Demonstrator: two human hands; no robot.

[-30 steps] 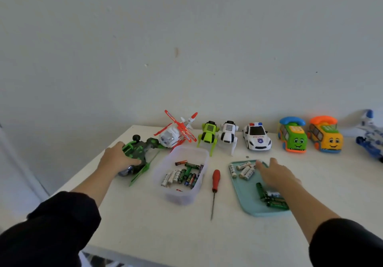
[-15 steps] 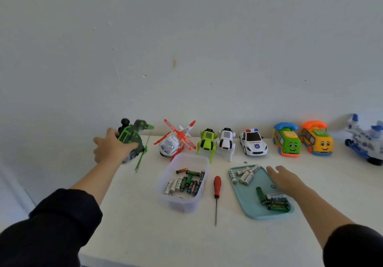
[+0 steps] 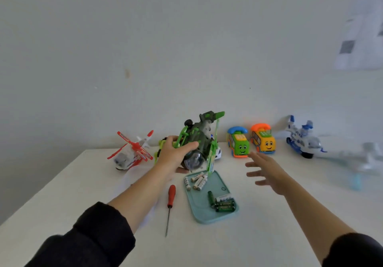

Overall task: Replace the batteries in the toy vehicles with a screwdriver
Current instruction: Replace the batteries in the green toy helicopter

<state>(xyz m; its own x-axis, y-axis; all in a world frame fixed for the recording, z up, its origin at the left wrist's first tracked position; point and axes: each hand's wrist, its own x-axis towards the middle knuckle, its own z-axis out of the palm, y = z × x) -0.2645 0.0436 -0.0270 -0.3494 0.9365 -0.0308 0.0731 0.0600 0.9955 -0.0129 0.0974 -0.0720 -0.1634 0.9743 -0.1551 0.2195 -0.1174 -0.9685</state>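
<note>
— Grip on what?
— My left hand (image 3: 176, 154) curled around the green helicopter (image 3: 199, 142), held above the teal tray (image 3: 209, 215). My right hand (image 3: 267, 171) hovered, fingers spread, holding nothing. Screwdriver (image 3: 171, 196) lay on the desk (image 3: 269, 225).

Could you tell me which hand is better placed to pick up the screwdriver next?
Right. The right hand is open and free, while the left hand grips the green helicopter. The screwdriver lies between the forearms.

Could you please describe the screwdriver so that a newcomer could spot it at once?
On the white table, look just left of the teal tray holding batteries. The screwdriver lies there untouched, its tip toward the person; its red handle and thin metal shaft set it apart.
</note>
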